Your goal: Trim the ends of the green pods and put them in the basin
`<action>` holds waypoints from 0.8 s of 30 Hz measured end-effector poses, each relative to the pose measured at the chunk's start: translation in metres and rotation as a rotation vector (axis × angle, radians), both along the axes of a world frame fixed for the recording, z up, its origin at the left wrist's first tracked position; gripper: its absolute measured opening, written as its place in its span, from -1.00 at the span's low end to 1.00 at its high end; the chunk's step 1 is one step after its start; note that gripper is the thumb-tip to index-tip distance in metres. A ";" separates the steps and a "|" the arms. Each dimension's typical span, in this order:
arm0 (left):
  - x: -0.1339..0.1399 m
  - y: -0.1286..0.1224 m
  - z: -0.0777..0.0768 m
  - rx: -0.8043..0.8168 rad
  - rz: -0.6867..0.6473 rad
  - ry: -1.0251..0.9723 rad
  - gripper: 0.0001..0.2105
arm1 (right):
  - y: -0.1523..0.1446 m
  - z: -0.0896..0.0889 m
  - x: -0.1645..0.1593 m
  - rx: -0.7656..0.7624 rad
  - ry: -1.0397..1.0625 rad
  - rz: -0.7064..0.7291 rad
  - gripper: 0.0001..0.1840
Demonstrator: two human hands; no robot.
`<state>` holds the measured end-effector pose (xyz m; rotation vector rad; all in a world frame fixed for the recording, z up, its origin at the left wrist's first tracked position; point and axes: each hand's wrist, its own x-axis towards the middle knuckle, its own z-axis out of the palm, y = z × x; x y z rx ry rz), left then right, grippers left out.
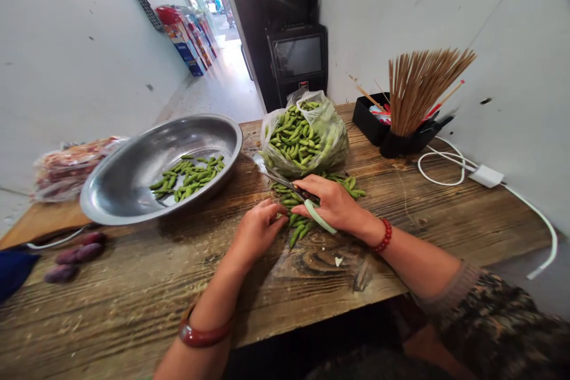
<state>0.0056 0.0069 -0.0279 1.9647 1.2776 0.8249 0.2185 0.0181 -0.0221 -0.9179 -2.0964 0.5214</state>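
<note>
My right hand point(332, 199) is closed on a pair of scissors point(318, 214) with pale green handles. The blades point up and left, over a loose pile of edamame pods point(299, 228) on the table. Just left of the pile, my left hand point(260, 228) has its thumb and fingertips pinched together at a pod; the fingers partly hide it. Behind both hands stands a clear plastic bag point(336, 136) full of green pods. To the left, a wide steel basin point(120, 181) holds more pods on its bottom.
Dark purple fruits point(76, 256) and a bag of reddish food point(73, 169) lie at left on the wooden table point(146, 297). At the back right are a black holder point(394, 145) of bamboo skewers point(418, 86) and a white cable point(529, 199). A wall borders the right side.
</note>
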 end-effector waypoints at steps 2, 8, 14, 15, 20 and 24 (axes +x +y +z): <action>-0.001 0.000 -0.003 0.043 -0.015 0.134 -0.92 | 0.000 0.000 0.000 -0.005 -0.020 0.005 -0.54; -0.004 0.003 0.001 0.026 -0.021 0.051 -0.94 | 0.002 -0.004 -0.001 0.005 -0.001 -0.027 -0.53; -0.008 -0.002 0.015 -0.344 0.192 -0.503 -0.83 | 0.003 -0.005 -0.002 0.022 0.045 -0.050 -0.55; -0.008 -0.003 0.016 -0.410 0.201 -0.583 -0.79 | 0.003 -0.005 -0.003 0.014 0.043 -0.042 -0.55; -0.008 -0.004 0.015 -0.505 0.215 -0.792 -0.70 | -0.001 -0.003 -0.004 -0.032 -0.011 0.012 -0.50; -0.007 -0.004 0.014 -0.495 0.209 -0.856 -0.77 | -0.003 -0.003 -0.006 -0.014 -0.045 0.043 -0.46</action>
